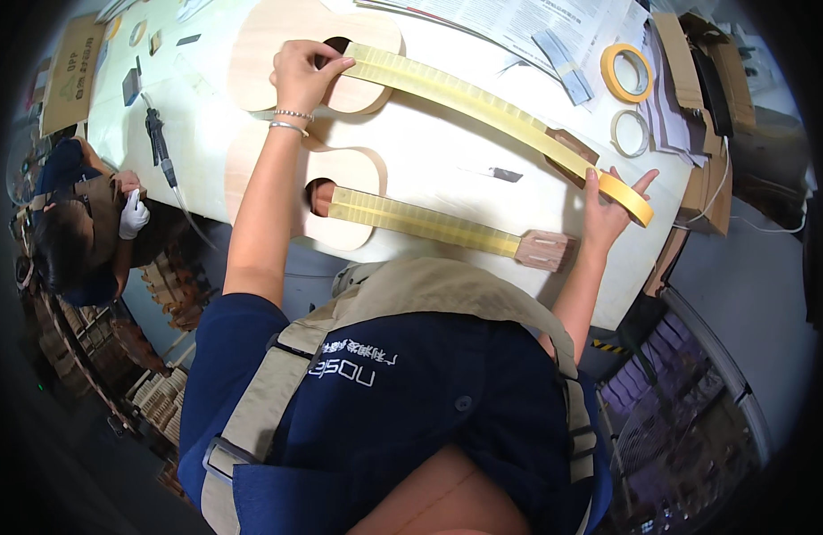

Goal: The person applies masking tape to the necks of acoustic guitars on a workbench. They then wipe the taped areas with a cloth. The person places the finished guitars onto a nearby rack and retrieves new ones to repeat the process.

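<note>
Two pale wooden ukulele-like instruments lie on the table, necks pointing right. The nearer instrument [353, 169] has yellow tape along its fretboard and a brown headstock [544, 251]. My left hand [306, 76] pinches the end of a yellow masking tape strip [456, 91] beside the sound hole of the farther instrument [260, 45]. That strip stretches over its neck, with the headstock [567, 147] partly hidden under it. Around the masking tape roll [627, 198] at the strip's other end, my right hand [605, 209] is closed, one finger extended.
A utility knife [500, 174] lies between the necks. Two tape rolls [626, 73], newspaper [536, 31] and cardboard boxes [719, 187] are at the right. A black cabled tool [159, 147] lies at the left, near another person with a white glove [134, 217].
</note>
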A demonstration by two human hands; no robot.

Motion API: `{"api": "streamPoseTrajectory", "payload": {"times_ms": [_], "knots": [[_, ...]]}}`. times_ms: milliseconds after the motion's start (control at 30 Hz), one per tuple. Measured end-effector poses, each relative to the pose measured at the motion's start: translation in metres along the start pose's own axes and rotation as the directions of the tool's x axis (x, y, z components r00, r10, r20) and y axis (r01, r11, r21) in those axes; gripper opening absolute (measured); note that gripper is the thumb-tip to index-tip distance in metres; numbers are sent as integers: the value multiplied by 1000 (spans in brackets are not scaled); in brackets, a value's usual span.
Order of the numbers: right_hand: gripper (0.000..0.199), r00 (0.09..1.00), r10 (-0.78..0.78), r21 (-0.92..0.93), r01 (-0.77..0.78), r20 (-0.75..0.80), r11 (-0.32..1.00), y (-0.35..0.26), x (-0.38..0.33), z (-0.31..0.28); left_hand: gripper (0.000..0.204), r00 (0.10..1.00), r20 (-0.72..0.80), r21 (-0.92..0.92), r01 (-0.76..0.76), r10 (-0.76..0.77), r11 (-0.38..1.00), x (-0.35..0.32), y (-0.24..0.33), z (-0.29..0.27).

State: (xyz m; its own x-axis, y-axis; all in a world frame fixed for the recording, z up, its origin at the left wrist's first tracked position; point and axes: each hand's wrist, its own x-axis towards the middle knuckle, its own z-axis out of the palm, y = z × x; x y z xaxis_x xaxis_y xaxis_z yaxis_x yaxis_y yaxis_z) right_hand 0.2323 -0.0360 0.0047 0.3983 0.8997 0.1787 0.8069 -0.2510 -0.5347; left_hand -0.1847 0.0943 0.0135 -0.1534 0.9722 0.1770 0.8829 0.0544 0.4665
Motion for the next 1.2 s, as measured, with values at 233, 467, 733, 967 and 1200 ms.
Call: {"api": "streamPoseTrajectory", "payload": {"times_ms": [233, 467, 733, 967, 1200], "knots": [[102, 965, 251, 502, -252, 71, 827, 2, 0, 12, 81, 865, 228, 247, -495, 447, 833, -46, 12, -4], [106, 968, 250, 401, -243, 34, 883, 4, 2, 18, 83, 825, 314, 319, -557, 469, 767, -50, 13, 1], [97, 973, 229, 194, -227, 11, 954, -9, -1, 22, 94, 740, 474, 0, -543, 478, 840, -97, 108, 47], [93, 974, 225, 331, -204, -28, 922, 0, -6, 33, 55, 407, 459, -182, -827, 789, 532, -132, 195, 81], [75, 970, 237, 410, -197, -49, 891, 0, -9, 38, 8, 553, 448, 89, -810, 703, 580, -121, 149, 91]]}}
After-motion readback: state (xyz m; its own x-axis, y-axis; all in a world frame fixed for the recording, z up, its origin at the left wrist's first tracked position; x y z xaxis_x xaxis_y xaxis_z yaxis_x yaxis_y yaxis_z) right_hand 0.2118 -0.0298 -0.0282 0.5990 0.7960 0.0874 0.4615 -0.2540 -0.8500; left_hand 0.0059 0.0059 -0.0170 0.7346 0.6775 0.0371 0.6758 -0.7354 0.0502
